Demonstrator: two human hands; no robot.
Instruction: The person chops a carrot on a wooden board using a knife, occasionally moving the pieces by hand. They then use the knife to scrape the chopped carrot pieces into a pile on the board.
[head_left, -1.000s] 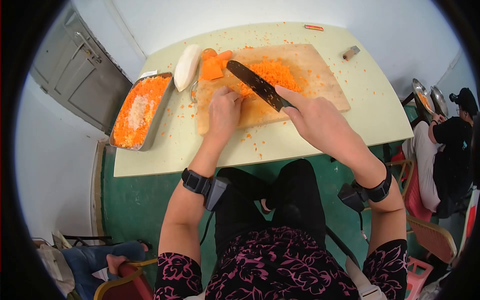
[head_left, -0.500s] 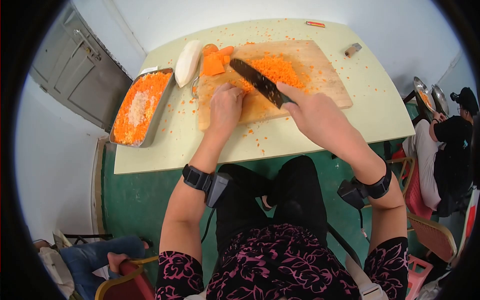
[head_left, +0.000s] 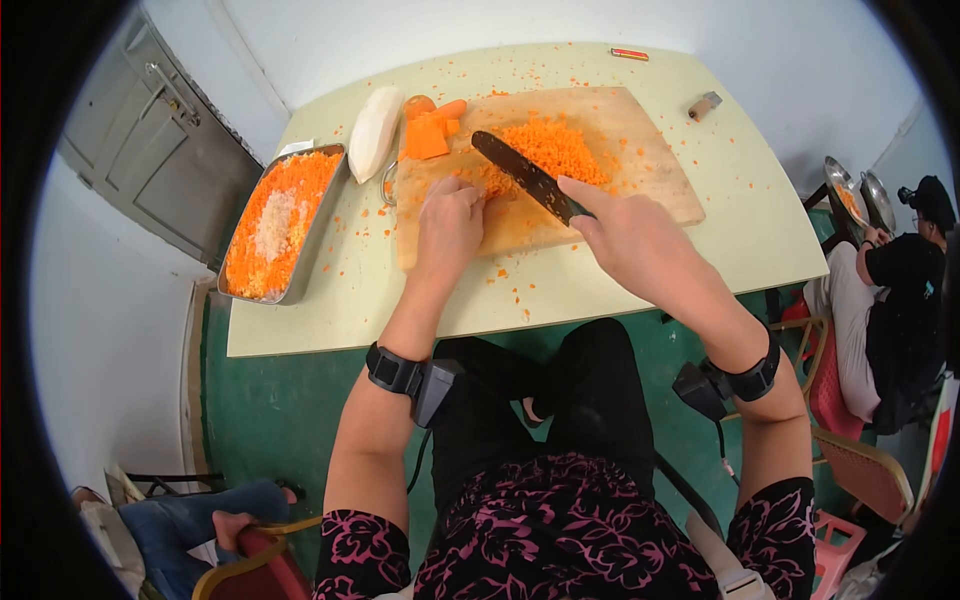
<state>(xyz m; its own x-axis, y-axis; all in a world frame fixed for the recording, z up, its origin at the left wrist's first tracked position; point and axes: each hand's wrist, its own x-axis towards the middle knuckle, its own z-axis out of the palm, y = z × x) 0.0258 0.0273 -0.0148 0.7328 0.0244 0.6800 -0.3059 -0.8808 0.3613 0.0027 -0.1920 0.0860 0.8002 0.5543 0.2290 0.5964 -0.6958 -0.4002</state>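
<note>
My right hand [head_left: 640, 240] grips a kitchen knife [head_left: 524, 174], its dark blade flecked with orange bits and slanting to the far left over the wooden cutting board [head_left: 650, 140]. At the board's left part, my left hand [head_left: 450, 222] has its fingers curled down, with cut carrot [head_left: 497, 182] at the fingertips beside the blade. What the fingers press on is partly hidden. Beyond the knife is a heap of diced carrot [head_left: 555, 145]. Larger carrot chunks [head_left: 427, 137] rest at the board's far left corner.
A metal tray [head_left: 312, 262] of chopped carrot with a paler heap stands left. Beside it lies a peeled white radish [head_left: 376, 134]. A red lighter [head_left: 629, 54] and a small brownish object [head_left: 705, 106] lie farther back. Another person [head_left: 905, 280] sits at the right.
The knife has shifted slightly right and toward me, its blade still over the board. My left hand stays in nearly the same place. The whole view has tilted a little.
</note>
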